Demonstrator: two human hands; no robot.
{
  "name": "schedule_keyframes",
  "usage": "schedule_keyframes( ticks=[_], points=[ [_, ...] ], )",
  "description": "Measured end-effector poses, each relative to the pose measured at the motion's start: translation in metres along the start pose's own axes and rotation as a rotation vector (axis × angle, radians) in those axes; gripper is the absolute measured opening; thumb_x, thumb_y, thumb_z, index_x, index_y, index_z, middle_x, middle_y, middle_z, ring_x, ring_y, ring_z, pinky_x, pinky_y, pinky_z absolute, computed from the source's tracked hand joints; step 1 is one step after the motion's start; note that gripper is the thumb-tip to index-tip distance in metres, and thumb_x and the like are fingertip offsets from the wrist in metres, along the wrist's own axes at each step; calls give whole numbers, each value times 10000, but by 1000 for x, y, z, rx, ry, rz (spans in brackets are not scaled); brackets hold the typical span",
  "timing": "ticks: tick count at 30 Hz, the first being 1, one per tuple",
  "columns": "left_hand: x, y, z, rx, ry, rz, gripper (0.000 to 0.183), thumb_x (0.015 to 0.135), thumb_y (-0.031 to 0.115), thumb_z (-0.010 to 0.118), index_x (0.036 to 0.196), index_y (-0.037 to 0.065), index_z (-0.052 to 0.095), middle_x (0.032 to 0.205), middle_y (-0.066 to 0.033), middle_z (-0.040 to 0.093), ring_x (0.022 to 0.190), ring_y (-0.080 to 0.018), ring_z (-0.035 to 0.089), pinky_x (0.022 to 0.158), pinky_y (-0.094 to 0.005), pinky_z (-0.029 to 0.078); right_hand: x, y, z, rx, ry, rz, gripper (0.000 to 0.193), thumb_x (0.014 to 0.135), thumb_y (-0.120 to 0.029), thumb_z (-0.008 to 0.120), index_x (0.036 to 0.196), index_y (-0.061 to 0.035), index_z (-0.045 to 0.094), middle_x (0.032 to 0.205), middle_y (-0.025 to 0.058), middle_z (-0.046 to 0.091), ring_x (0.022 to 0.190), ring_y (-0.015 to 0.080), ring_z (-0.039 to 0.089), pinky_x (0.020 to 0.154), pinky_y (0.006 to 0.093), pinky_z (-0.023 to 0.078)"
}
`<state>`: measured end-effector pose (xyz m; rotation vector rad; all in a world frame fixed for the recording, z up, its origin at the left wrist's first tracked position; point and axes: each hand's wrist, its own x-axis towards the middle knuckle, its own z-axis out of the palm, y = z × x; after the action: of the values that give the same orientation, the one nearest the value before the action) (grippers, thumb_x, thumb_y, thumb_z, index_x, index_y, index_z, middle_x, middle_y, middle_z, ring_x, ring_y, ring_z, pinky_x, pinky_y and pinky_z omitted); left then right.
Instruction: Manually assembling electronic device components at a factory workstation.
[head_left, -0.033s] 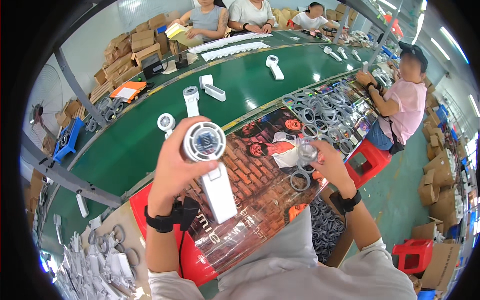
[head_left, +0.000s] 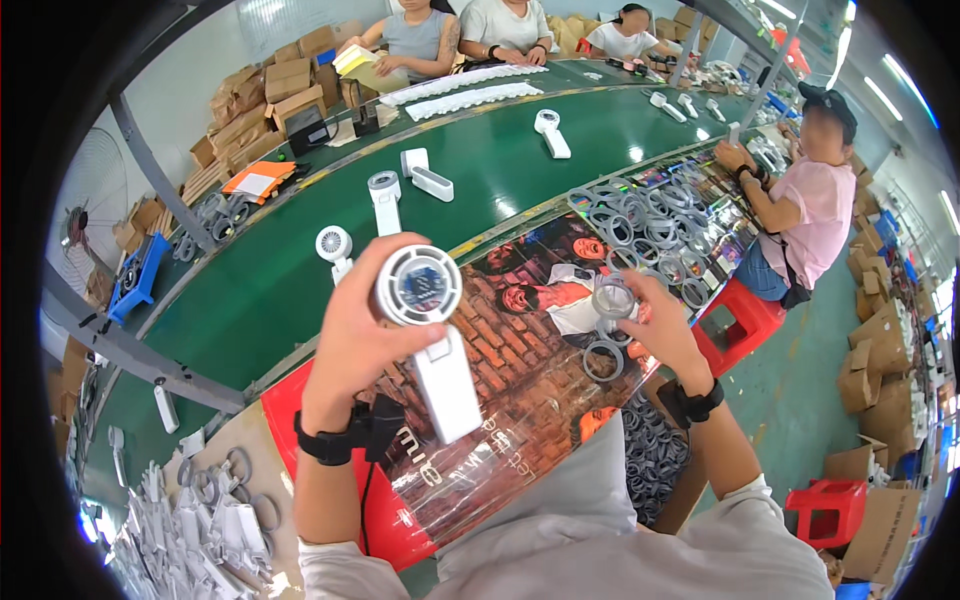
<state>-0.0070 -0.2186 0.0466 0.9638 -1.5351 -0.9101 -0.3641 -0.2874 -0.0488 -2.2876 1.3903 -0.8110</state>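
My left hand [head_left: 358,325] is wrapped round the head of a white handheld fan [head_left: 450,390]. The fan's round face, with a slotted rim and a dark blue circuit-like centre, is turned up, and its handle points down toward me. Over the right part of the poster-covered worktop, my right hand [head_left: 660,322] pinches a translucent grey ring [head_left: 612,299] between thumb and fingers. Just below that ring, a loose grey ring [head_left: 602,361] lies on the worktop [head_left: 500,370]. The two hands are apart.
Many grey rings [head_left: 640,225] lie at the worktop's far right. Several white fans, one of them folded [head_left: 428,176], rest on the green conveyor belt [head_left: 290,270]. White and grey parts [head_left: 200,530] are heaped at lower left. A person in pink [head_left: 810,205] sits at right.
My left hand and the fan have shifted slightly to the right. The grey ring in my right hand has tilted a little, and its round opening shows more.
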Motion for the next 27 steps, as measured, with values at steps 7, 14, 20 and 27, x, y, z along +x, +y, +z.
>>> schedule_keyframes(
  ticks=[7,14,20,27],
  points=[
    [-10,4,30,134,-16,150,620,557,54,769,1126,30,523,1076,-95,566,1012,-218,563,890,-319,439,11,-136,5,1150,-224,-157,766,746,-108,674,1409,-20,299,1149,82,460,1089,210,487,989,328,370],
    [-16,23,35,409,-12,341,608,558,80,773,1112,35,527,1095,-154,544,1016,-324,558,888,-364,441,19,-163,7,883,-10,-255,788,647,18,707,1346,-32,347,1220,112,416,1102,214,481,943,333,410],
    [-16,17,40,-10,283,126,654,627,52,780,1186,18,443,1081,-81,545,1028,-165,554,897,-307,452,2,-181,51,1382,168,-382,863,665,52,674,1384,-64,210,1325,176,299,1121,242,473,932,381,423],
    [-18,18,38,-526,251,-44,731,660,54,786,1269,16,384,1145,-79,529,1070,-174,547,932,-318,443,17,-180,58,1140,363,-508,834,670,-63,729,1351,-132,255,1339,214,297,1107,284,488,915,431,446]
  ],
)
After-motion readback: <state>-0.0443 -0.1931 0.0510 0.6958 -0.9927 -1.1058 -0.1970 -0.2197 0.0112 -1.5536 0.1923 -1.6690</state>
